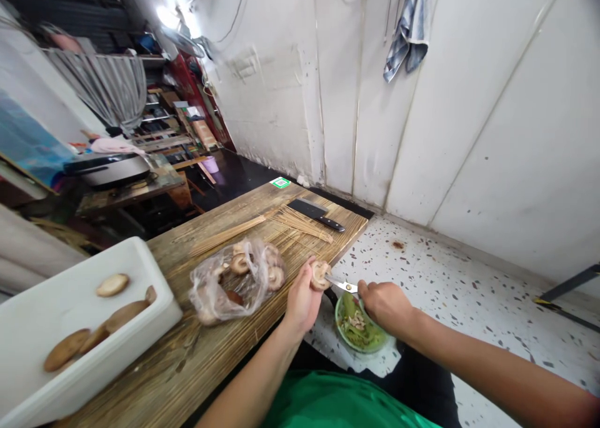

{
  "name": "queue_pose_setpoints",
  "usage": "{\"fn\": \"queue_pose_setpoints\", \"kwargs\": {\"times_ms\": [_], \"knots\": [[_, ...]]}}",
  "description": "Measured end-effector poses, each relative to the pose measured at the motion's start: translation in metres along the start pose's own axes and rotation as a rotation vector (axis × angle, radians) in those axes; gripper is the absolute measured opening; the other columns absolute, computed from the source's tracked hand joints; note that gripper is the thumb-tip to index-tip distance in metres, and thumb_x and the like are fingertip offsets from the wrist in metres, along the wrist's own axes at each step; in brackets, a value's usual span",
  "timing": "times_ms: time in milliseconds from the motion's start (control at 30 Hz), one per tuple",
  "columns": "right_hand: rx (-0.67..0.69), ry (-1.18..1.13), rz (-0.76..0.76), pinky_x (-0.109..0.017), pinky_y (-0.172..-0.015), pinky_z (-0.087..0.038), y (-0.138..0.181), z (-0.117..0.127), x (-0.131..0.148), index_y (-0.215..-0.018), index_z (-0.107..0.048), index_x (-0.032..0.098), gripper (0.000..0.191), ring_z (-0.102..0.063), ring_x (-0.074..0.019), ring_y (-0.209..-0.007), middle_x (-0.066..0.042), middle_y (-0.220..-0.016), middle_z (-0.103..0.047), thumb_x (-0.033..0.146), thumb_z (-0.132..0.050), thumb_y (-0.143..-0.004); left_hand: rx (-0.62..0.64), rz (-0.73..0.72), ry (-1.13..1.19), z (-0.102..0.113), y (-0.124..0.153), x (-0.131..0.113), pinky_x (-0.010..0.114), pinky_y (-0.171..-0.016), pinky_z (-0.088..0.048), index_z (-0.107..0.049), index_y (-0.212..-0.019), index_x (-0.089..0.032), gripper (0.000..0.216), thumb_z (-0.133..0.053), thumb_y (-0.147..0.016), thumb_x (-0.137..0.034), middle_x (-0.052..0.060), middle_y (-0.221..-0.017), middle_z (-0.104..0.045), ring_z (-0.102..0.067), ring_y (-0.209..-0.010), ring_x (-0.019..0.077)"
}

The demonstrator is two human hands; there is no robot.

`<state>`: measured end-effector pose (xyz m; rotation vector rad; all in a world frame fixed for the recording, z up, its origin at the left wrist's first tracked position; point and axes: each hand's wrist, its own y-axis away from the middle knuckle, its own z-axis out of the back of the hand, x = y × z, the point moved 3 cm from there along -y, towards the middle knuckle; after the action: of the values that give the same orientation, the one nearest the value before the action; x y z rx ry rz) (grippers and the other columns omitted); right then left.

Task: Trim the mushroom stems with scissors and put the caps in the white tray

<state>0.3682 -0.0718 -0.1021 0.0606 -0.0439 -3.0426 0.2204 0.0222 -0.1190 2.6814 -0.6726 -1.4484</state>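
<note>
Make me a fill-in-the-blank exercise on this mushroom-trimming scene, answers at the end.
1. The left hand holds a ____ over the green bowl.
2. The right hand holds ____ at the mushroom.
3. The cleaver lies on the wooden ____, beside the skewers.
4. More mushrooms sit in a clear plastic ____.

Missing words: mushroom; scissors; table; bag

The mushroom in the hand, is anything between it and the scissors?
Nothing visible is. The left hand holds the mushroom up above the table edge, and the scissors in the right hand already reach it with their tips. The green bowl sits below them, out of the way.
</note>
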Motion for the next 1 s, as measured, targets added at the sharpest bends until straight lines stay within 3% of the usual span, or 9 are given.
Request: {"fn": "queue_pose_setpoints", "kwargs": {"times_ms": [200, 300, 400, 533, 700, 833, 1000], "knots": [[-0.158, 0.199, 0.102, -0.029, -0.051, -0.033, 0.010, 0.020, -0.041, -0.102, -0.061, 0.011, 0.024, -0.058, -0.0192, -0.062, -0.009, -0.075, -0.066, 0.003, -0.046, -0.085, 0.290, 0.513, 0.023, -0.003, -0.001, -0.011, 0.052, -0.097, -0.045, -0.059, -0.110, -0.020, 0.026, -0.057, -0.084, -0.021, 0.010, -0.124, -0.061, -0.064, -0.103, 0.0251], [-0.250, 0.235, 0.239, -0.030, -0.054, -0.032, 0.015, 0.035, -0.051, -0.104, -0.061, 0.012, 0.024, -0.055, -0.0179, -0.061, -0.007, -0.075, -0.065, 0.009, -0.040, -0.092, 0.469, 0.694, -0.006, -0.010, -0.002, -0.011, 0.054, -0.089, -0.048, -0.059, -0.103, -0.019, 0.024, -0.058, -0.083, -0.031, 0.013, -0.115, -0.065, -0.063, -0.106, 0.0340], [-0.326, 0.225, 0.333, -0.031, -0.055, -0.031, 0.017, 0.046, -0.057, -0.107, -0.061, 0.012, 0.028, -0.052, -0.0169, -0.062, -0.007, -0.074, -0.064, 0.009, -0.035, -0.094, 0.568, 0.807, -0.122, -0.017, -0.003, -0.005, 0.043, -0.070, -0.054, -0.056, -0.105, -0.020, 0.032, -0.055, -0.086, -0.046, 0.015, -0.108, -0.067, -0.068, -0.095, 0.0349], [-0.431, 0.261, 0.364, -0.031, -0.056, -0.033, 0.018, 0.057, -0.069, -0.108, -0.061, 0.013, 0.029, -0.052, -0.0153, -0.063, -0.005, -0.072, -0.063, 0.008, -0.035, -0.095, 0.529, 0.710, -0.164, -0.019, -0.006, -0.006, 0.032, -0.062, -0.051, -0.056, -0.111, -0.016, 0.035, -0.051, -0.090, -0.044, 0.017, -0.101, -0.068, -0.069, -0.085, 0.0288], [-0.537, 0.180, 0.149, -0.026, -0.051, -0.034, 0.025, 0.058, -0.083, -0.105, -0.060, 0.014, 0.024, -0.053, -0.0133, -0.059, -0.004, -0.070, -0.061, 0.019, -0.038, -0.097, 0.291, 0.412, 0.096, -0.015, -0.017, -0.018, 0.043, -0.091, -0.049, -0.058, -0.116, -0.015, 0.030, -0.048, -0.091, -0.028, 0.014, -0.112, -0.065, -0.062, -0.108, 0.0266], [-0.393, -0.096, -0.029, -0.023, -0.042, -0.027, 0.027, 0.032, -0.053, -0.096, -0.061, 0.015, 0.028, -0.048, -0.0098, -0.046, -0.001, -0.063, -0.059, 0.033, -0.040, -0.097, 0.186, 0.177, 0.278, -0.018, -0.023, -0.016, 0.043, -0.102, -0.042, -0.062, -0.110, -0.015, 0.030, -0.048, -0.086, -0.024, 0.012, -0.114, -0.065, -0.056, -0.118, 0.0248], [-0.310, -0.127, -0.122, -0.027, -0.047, -0.034, 0.020, 0.013, -0.011, -0.097, -0.060, 0.013, 0.024, -0.056, -0.0156, -0.056, -0.007, -0.072, -0.063, 0.030, -0.044, -0.093, 0.186, 0.025, 0.322, -0.027, -0.020, -0.012, 0.048, -0.100, -0.042, -0.065, -0.101, -0.016, 0.030, -0.051, -0.079, -0.029, 0.012, -0.109, -0.068, -0.059, -0.114, 0.0290]]}}
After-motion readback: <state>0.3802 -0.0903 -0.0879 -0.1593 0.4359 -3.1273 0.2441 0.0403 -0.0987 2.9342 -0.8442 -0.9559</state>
